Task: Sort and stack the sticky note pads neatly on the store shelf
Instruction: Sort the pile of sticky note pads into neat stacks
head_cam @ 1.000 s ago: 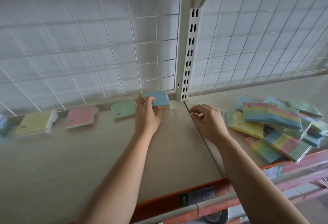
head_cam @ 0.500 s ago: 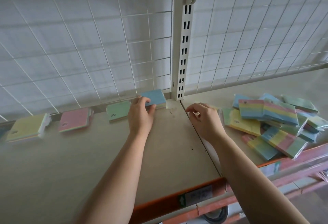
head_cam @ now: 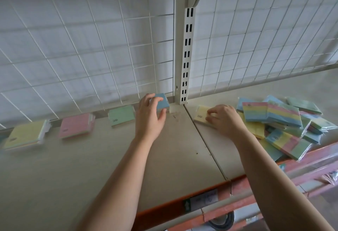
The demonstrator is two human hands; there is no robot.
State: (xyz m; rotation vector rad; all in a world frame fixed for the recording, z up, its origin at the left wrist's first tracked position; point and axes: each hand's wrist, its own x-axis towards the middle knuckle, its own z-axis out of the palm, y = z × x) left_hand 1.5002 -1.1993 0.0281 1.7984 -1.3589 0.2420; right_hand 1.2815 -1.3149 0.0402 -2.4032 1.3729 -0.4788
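Along the back of the beige shelf (head_cam: 91, 166) lie a yellow pad stack (head_cam: 25, 134), a pink pad stack (head_cam: 76, 125), a green pad stack (head_cam: 121, 115) and a blue pad stack (head_cam: 162, 102). My left hand (head_cam: 150, 116) rests on the blue stack with fingers curled over its front edge. My right hand (head_cam: 225, 119) presses its fingertips on a yellow pad (head_cam: 200, 114) lying flat just right of the shelf seam. A loose heap of rainbow-striped and plain pads (head_cam: 285, 121) lies to the right of that hand.
A white wire grid (head_cam: 82, 48) backs the shelf, split by a slotted white upright post (head_cam: 186, 57). An orange price rail (head_cam: 201, 201) runs along the front edge. A roll of tape (head_cam: 222, 220) shows below the rail.
My right hand moved from the shelf seam toward the heap and came down on a yellow pad. My left hand stayed on the blue stack.
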